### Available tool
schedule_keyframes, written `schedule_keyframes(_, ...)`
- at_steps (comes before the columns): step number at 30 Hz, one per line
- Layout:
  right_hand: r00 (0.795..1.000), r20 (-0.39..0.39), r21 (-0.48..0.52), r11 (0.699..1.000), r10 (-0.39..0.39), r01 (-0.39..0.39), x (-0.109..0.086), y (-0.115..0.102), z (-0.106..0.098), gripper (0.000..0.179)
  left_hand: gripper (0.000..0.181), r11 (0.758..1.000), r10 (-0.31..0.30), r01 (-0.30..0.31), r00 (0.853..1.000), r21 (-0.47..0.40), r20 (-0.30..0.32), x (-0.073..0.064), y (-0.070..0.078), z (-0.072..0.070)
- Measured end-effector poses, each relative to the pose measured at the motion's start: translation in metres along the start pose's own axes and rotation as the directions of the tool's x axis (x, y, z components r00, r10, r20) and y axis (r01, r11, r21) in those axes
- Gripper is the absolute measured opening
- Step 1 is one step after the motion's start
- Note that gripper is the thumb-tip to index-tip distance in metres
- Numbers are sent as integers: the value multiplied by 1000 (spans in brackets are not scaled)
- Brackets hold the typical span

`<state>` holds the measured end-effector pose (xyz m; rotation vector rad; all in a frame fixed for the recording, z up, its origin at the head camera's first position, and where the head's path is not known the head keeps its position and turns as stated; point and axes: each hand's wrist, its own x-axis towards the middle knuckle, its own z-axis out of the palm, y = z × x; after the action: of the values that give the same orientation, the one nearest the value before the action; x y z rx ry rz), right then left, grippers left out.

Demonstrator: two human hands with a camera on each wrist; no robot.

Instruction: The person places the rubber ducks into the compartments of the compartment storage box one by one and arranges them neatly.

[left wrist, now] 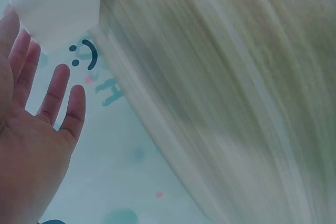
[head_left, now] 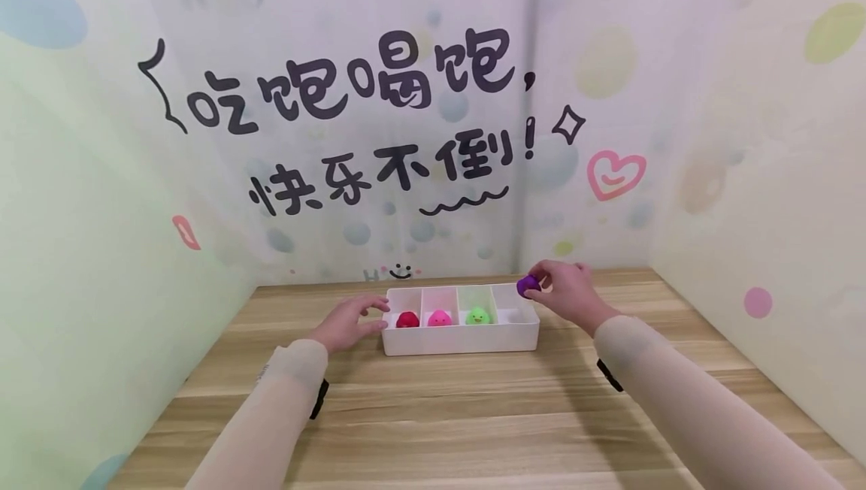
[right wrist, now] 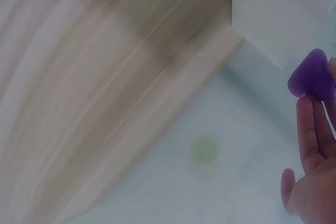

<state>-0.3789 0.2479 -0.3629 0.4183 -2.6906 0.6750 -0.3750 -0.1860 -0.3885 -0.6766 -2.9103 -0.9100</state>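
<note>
A white box (head_left: 460, 341) with a row of compartments stands near the back of the table. Inside lie a red toy (head_left: 407, 320), a pink toy (head_left: 440, 319) and a green toy (head_left: 477, 316) with a small smiling face, each in its own compartment. My right hand (head_left: 568, 291) pinches a small purple toy (head_left: 528, 286) over the rightmost compartment, by the box's back right corner. The purple toy (right wrist: 312, 74) shows rounded and soft-edged at the fingertips in the right wrist view. My left hand (head_left: 349, 321) has its fingers extended, fingertips right at the box's left end.
The wood-grain table (head_left: 433, 415) reaches back to a printed curtain (head_left: 433, 242) with dark lettering and coloured dots. Pale side walls (head_left: 101, 249) rise to the left and right. Dark straps sit around both sleeved wrists.
</note>
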Motion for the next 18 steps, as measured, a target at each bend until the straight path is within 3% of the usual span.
schedule_keyframes(13, 998, 17, 13, 998, -64, 64, 4, -14, 23, 30, 35, 1000, -17, 17, 1000, -10, -2, 2, -1, 1)
schedule_keyframes(18, 996, 63, -7, 998, -67, 68, 5, -14, 32, 28, 34, 1000, -19, 19, 1000, -11, -4, 1, 1, 0)
